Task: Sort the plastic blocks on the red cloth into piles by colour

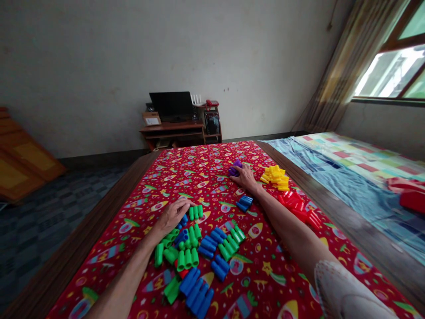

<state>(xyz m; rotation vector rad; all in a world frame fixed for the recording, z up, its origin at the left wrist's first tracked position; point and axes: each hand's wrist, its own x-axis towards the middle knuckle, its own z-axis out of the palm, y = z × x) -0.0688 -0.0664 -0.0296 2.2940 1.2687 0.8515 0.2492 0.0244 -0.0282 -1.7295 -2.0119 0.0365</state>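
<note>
My right hand (246, 178) reaches out over the cloth with its fingers closed around purple plastic toy blocks (236, 168). My left hand (175, 215) lies low over the pile with its fingers stretched out, beside green toy blocks (195, 212); part of a blue toy block (184, 219) shows under it. More green blocks (188, 258) and blue blocks (199, 294), made of joined tubes, lie scattered nearer to me. A small blue group (245, 203) sits below my right wrist. Yellow blocks (275, 177) and red blocks (299, 208) form separate heaps to the right of that arm.
A red patterned cloth (206, 159) covers the middle of the dark wooden table (113, 195). On the right is a bed (332, 161) with a blue sheet. Against the far wall stands a desk (172, 128) with a monitor (171, 105); a wooden cabinet (26, 155) is at left.
</note>
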